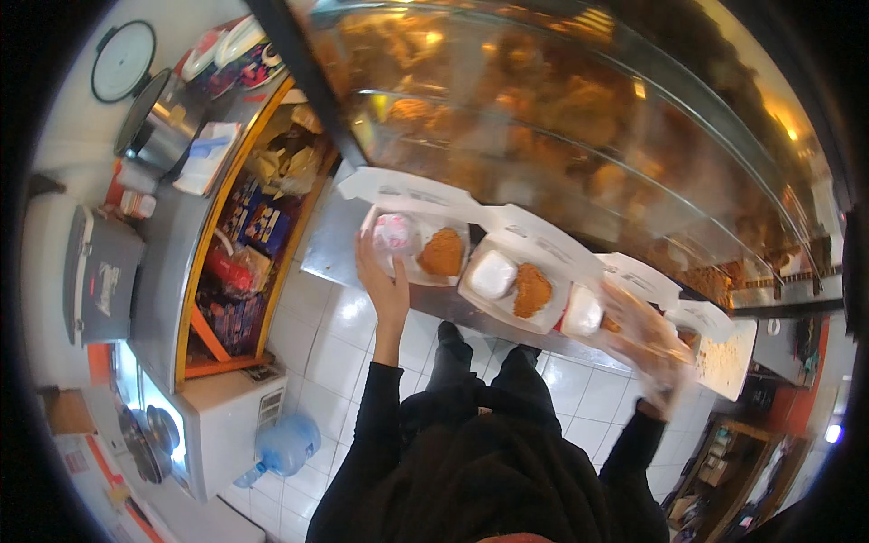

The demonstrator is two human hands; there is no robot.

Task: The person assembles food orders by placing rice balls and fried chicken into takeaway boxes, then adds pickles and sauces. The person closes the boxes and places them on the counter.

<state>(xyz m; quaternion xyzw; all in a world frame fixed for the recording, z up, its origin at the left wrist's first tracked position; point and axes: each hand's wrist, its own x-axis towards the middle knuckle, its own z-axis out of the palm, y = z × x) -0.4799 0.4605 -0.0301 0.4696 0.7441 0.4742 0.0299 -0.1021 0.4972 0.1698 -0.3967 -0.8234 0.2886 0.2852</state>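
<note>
Several open white cardboard boxes stand in a row on a metal counter. My bare left hand is at the near left corner of the leftmost box, its thumb and fingers apart around a round bundle in printed wrapping. A piece of breaded fried chicken lies beside that bundle. In the second box are a white wrapped bundle and another fried piece. My right hand, in a clear plastic glove, is smeared by motion over the third box, partly hiding another white bundle and some chicken.
A glass display case with trays of fried food rises behind the boxes. At left is a metal counter over an orange-framed shelf of packages, with a pot on top. A blue water bottle lies on the tiled floor.
</note>
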